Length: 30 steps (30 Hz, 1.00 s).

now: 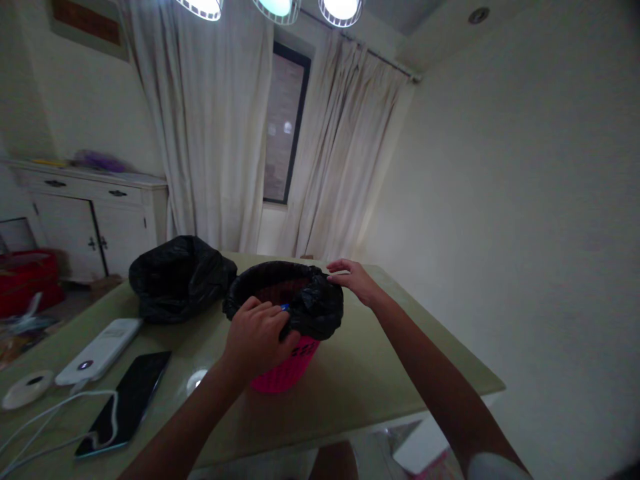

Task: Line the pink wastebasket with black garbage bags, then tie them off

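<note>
A bright pink basket (286, 375) with holes in its wall stands on the table in front of me. A black plastic bag (320, 308) lines it and is folded over its rim, bunched at the right. My left hand (257, 339) is closed on the bag at the near side of the rim, its fingertips partly hidden. A small blue spot shows by those fingers; I cannot make out what it is. My right hand (351, 279) rests against the bag at the right rim, with fingers stretched out and a gap between thumb and fingers.
Left of the basket sits another black plastic bag (183, 280), its mouth open. A white power bank (100, 351), a dark phone (127, 400), a white cable (65, 402) and a round white object (27, 390) lie on the greenish table (370, 383). A cabinet (65, 230) stands behind.
</note>
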Each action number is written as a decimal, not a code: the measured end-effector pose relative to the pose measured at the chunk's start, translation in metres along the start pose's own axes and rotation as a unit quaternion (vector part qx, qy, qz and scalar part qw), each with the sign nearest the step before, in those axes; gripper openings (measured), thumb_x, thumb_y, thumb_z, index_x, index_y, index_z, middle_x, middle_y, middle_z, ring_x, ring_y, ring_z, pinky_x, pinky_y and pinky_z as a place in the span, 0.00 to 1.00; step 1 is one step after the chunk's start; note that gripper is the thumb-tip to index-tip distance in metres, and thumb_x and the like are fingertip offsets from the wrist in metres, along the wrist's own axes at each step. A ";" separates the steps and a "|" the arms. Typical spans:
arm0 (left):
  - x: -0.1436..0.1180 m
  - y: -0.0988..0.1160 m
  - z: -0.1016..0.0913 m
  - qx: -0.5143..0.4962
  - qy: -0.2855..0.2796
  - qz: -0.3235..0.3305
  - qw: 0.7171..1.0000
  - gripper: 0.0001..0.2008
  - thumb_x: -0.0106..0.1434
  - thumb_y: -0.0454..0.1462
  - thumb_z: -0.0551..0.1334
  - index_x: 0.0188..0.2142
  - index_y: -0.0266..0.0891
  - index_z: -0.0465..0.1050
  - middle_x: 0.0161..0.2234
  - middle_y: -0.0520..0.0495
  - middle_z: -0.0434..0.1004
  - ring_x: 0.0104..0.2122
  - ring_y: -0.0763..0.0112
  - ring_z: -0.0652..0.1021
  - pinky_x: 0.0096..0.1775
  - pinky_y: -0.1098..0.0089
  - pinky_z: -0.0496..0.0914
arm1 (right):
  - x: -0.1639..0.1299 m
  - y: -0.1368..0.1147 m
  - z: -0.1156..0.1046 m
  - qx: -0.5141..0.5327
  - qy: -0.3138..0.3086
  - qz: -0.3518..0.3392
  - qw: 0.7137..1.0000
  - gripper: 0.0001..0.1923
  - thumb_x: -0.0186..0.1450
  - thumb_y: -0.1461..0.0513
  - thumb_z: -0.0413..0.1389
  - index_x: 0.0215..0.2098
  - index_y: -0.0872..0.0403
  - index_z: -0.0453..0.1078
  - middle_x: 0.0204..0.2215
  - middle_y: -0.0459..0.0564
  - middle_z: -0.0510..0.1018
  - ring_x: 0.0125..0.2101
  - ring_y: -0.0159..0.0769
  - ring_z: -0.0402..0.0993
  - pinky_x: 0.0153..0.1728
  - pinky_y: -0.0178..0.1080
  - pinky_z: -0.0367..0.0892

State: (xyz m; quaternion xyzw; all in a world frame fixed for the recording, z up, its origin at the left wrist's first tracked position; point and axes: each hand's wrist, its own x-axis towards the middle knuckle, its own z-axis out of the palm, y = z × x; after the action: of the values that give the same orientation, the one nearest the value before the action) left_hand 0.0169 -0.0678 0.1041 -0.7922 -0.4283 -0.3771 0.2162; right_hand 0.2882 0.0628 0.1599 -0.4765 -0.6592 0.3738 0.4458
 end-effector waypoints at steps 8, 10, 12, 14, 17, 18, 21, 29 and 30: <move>0.007 0.009 0.007 0.003 0.003 -0.011 1.000 0.13 0.64 0.40 0.65 0.23 0.44 0.75 0.24 0.45 0.82 0.28 0.56 0.82 0.37 0.55 0.64 | -0.017 0.012 -0.014 -0.108 -0.052 0.070 0.990 0.21 0.55 0.54 0.75 0.44 0.52 0.81 0.33 0.52 0.86 0.29 0.38 0.77 0.26 0.36 0.66; 0.007 0.010 0.006 -0.002 0.005 -0.012 1.000 0.13 0.63 0.39 0.64 0.22 0.44 0.75 0.24 0.44 0.82 0.27 0.56 0.82 0.37 0.55 0.64 | -0.020 0.016 -0.011 -0.132 -0.050 0.089 0.986 0.18 0.57 0.50 0.74 0.38 0.52 0.81 0.28 0.50 0.83 0.25 0.34 0.71 0.24 0.35 0.62; 0.006 0.010 0.005 0.005 0.001 -0.013 1.000 0.13 0.64 0.39 0.63 0.22 0.44 0.74 0.24 0.44 0.82 0.27 0.56 0.82 0.37 0.55 0.65 | -0.021 0.019 -0.009 -0.131 -0.073 0.136 0.979 0.22 0.60 0.43 0.71 0.28 0.53 0.77 0.22 0.48 0.78 0.23 0.31 0.66 0.23 0.35 0.59; 0.006 0.009 0.005 0.016 -0.010 -0.013 1.000 0.13 0.64 0.40 0.63 0.22 0.44 0.74 0.24 0.45 0.82 0.27 0.57 0.82 0.37 0.55 0.65 | -0.022 0.023 -0.007 -0.127 -0.088 0.161 0.975 0.29 0.62 0.38 0.68 0.23 0.52 0.71 0.19 0.46 0.72 0.21 0.30 0.61 0.23 0.35 0.55; 0.005 0.009 0.003 0.021 -0.019 -0.007 1.000 0.13 0.64 0.40 0.64 0.23 0.44 0.75 0.24 0.46 0.82 0.27 0.57 0.82 0.37 0.54 0.66 | -0.022 0.026 -0.006 -0.145 -0.081 0.134 0.977 0.33 0.63 0.34 0.64 0.21 0.50 0.66 0.16 0.42 0.65 0.19 0.29 0.55 0.22 0.36 0.49; 0.005 0.009 0.002 0.021 -0.017 -0.006 1.000 0.13 0.64 0.40 0.64 0.23 0.44 0.75 0.24 0.46 0.82 0.27 0.57 0.83 0.37 0.54 0.66 | -0.021 0.026 -0.006 -0.159 -0.079 0.120 0.977 0.34 0.64 0.34 0.63 0.20 0.50 0.65 0.16 0.42 0.64 0.19 0.29 0.55 0.22 0.36 0.48; 0.005 0.011 -0.002 0.017 -0.015 -0.004 1.000 0.13 0.64 0.39 0.64 0.23 0.43 0.75 0.24 0.46 0.82 0.27 0.58 0.83 0.37 0.54 0.66 | -0.019 0.021 -0.009 -0.248 -0.067 0.075 0.964 0.33 0.72 0.39 0.57 0.18 0.51 0.65 0.16 0.44 0.67 0.19 0.31 0.60 0.24 0.37 0.52; 0.010 0.025 -0.007 0.007 -0.017 0.006 1.000 0.12 0.64 0.38 0.65 0.24 0.41 0.77 0.24 0.46 0.82 0.28 0.57 0.83 0.38 0.55 0.66 | -0.020 -0.027 0.011 -0.567 -0.024 -0.044 0.822 0.23 0.81 0.49 0.51 0.42 0.53 0.83 0.44 0.58 0.87 0.43 0.44 0.80 0.38 0.39 0.61; 0.011 0.026 -0.007 0.006 -0.009 0.010 1.000 0.12 0.64 0.38 0.65 0.24 0.41 0.77 0.24 0.46 0.82 0.27 0.57 0.83 0.38 0.55 0.65 | -0.020 -0.031 0.017 -0.562 -0.030 -0.056 0.825 0.23 0.81 0.50 0.50 0.44 0.53 0.82 0.45 0.58 0.87 0.44 0.44 0.80 0.40 0.39 0.61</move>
State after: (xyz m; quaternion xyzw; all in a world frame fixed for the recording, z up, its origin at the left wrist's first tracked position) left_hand 0.0396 -0.0805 0.1164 -0.7985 -0.4244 -0.3652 0.2209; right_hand 0.2657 0.0340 0.1781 -0.5955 -0.7937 -0.0725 0.1011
